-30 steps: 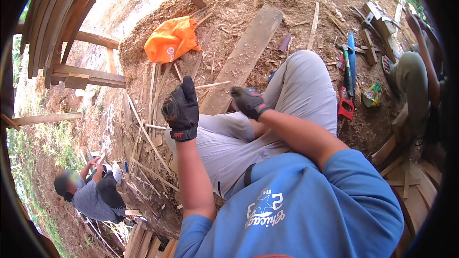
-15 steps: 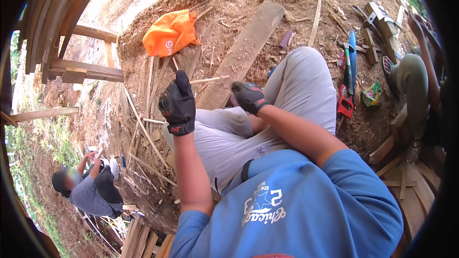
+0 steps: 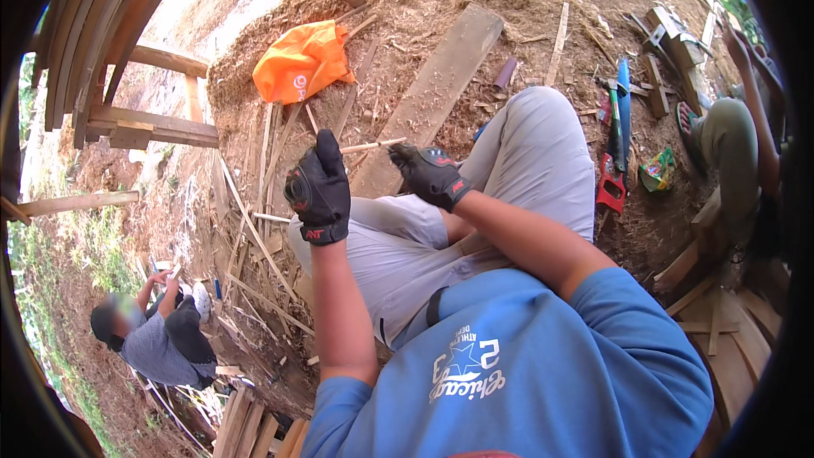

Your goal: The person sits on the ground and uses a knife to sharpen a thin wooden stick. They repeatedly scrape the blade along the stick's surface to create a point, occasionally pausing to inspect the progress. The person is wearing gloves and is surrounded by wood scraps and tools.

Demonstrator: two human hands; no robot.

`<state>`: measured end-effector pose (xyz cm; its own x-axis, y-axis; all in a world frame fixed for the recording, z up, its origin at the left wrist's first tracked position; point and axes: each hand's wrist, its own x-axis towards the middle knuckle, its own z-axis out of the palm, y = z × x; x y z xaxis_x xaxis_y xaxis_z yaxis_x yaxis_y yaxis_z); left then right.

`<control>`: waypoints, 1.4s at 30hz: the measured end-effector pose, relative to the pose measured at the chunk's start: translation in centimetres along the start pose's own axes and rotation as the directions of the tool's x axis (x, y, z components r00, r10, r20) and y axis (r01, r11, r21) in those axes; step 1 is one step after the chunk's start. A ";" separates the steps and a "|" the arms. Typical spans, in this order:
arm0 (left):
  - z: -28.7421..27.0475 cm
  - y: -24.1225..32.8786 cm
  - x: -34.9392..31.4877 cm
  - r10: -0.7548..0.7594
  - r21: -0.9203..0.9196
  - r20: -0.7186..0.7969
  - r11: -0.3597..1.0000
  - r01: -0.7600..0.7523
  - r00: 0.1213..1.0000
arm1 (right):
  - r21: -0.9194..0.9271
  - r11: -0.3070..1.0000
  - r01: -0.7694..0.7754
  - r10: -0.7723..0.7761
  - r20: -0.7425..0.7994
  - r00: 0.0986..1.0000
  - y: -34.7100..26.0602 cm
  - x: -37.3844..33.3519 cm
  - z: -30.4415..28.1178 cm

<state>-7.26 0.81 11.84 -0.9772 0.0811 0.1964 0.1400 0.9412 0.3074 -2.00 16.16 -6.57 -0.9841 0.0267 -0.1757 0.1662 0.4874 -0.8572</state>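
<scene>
A thin pale wooden stick [image 3: 369,146] juts to the right out of my left hand [image 3: 320,191], which is wrapped in a black glove and closed round it with the thumb up. My right hand [image 3: 431,176], gloved the same way, is closed beside the stick's free end, its fingertips at or very near the tip. Whether something small sits in those right fingers is hidden. Both hands are above my lap, over grey trousers [image 3: 543,153]. Past the stick, a wide plank [image 3: 437,76] lies on the ground with wood shavings scattered on it.
An orange bag [image 3: 303,61] lies beyond my left hand. To my right are a red-handled saw [image 3: 611,191], a hammer [image 3: 616,114] and a green packet [image 3: 657,168]. Stacked timber [image 3: 127,17] stands at upper left. One person [image 3: 165,326] sits at left, another [image 3: 731,144] at right.
My right hand has moved up and slightly left, from below the stick to its tip. My left hand has shifted slightly down and right, with the stick still in it.
</scene>
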 end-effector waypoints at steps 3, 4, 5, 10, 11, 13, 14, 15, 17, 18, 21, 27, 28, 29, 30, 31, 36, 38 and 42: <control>0.1 0.0 0.1 -0.044 -0.035 0.023 0.998 0.045 0.999 | -0.222 0.932 -0.286 0.328 0.184 0.927 5.7 0.7 -0.3; 0.3 0.1 0.3 -0.044 -0.053 0.029 0.998 0.046 0.999 | -0.211 0.936 -0.283 0.317 0.153 0.936 6.4 1.2 0.6; 0.0 0.5 0.1 -0.022 -0.066 0.036 0.998 0.024 0.999 | -0.212 0.938 -0.276 0.307 0.134 0.942 6.5 1.1 1.0; -0.5 1.5 0.3 0.062 -0.004 -0.019 0.998 -0.062 0.998 | -0.187 0.948 -0.256 0.276 0.087 0.957 5.5 0.8 0.4; -0.3 1.5 0.5 0.063 -0.005 -0.024 0.998 -0.063 0.998 | -0.190 0.951 -0.245 0.264 0.084 0.961 5.6 0.6 0.2; -0.4 1.6 1.0 0.079 0.025 -0.008 0.997 -0.079 0.997 | -0.159 0.961 -0.226 0.241 0.086 0.967 5.4 0.5 0.3; -0.2 1.3 1.1 0.095 0.035 -0.034 0.995 -0.094 0.995 | -0.126 0.968 -0.218 0.231 0.093 0.969 5.1 0.5 0.4; 0.2 0.7 1.3 0.113 0.046 -0.061 0.993 -0.110 0.992 | -0.091 0.973 -0.211 0.220 0.099 0.970 4.7 0.4 0.4; 0.4 -0.2 1.5 0.113 0.046 -0.071 0.993 -0.109 0.991 | -0.097 0.995 0.010 -0.009 0.019 1.000 1.8 -0.8 -0.3; 0.3 -0.6 1.5 0.099 0.035 -0.056 0.995 -0.097 0.994 | -0.108 0.987 0.119 -0.122 -0.019 0.992 -0.4 -1.5 -1.0; -0.3 -0.5 1.9 0.091 0.034 0.002 0.995 -0.091 0.996 | 0.126 0.980 0.151 -0.127 -0.184 0.975 -3.7 -1.8 -1.0; -0.6 -0.2 1.5 0.155 0.096 0.010 0.983 -0.155 0.988 | -0.090 0.992 -0.083 0.095 0.138 0.986 2.8 0.4 -0.5; -0.9 0.3 1.4 0.149 0.092 0.021 0.984 -0.150 0.989 | -0.109 0.991 -0.072 0.085 0.116 0.990 2.2 0.5 -0.2; -1.0 0.8 1.1 0.134 0.097 0.026 0.986 -0.136 0.991 | 0.010 0.996 0.084 -0.083 -0.084 0.993 0.3 0.0 0.4; -0.7 -0.1 0.8 0.090 0.107 0.060 0.990 -0.096 0.994 | 0.049 0.985 0.168 -0.160 -0.138 0.977 -3.7 -1.3 -1.1; -0.6 -0.3 1.2 0.066 0.116 0.096 0.990 -0.077 0.993 | 0.052 0.984 0.170 -0.163 -0.125 0.979 -3.6 -1.4 -1.3; -0.6 -1.2 1.6 0.113 0.215 0.105 0.967 -0.133 0.988 | -0.065 0.997 -0.049 0.054 0.082 0.995 2.0 -0.7 -1.0; -0.9 -0.8 1.9 0.057 0.174 0.132 0.982 -0.079 0.990 | -0.090 0.990 -0.109 0.115 0.069 0.991 0.8 0.5 0.3; -1.4 -1.0 1.8 -0.076 0.147 0.182 0.988 0.049 0.980 | -0.007 0.990 0.141 -0.141 -0.110 0.984 -3.0 -1.4 -0.2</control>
<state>-8.92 -0.40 13.18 -0.9977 0.0677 -0.0005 0.0666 0.9821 0.1763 -1.18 14.85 -3.62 -0.9986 0.0531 0.0011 0.0253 0.4927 -0.8698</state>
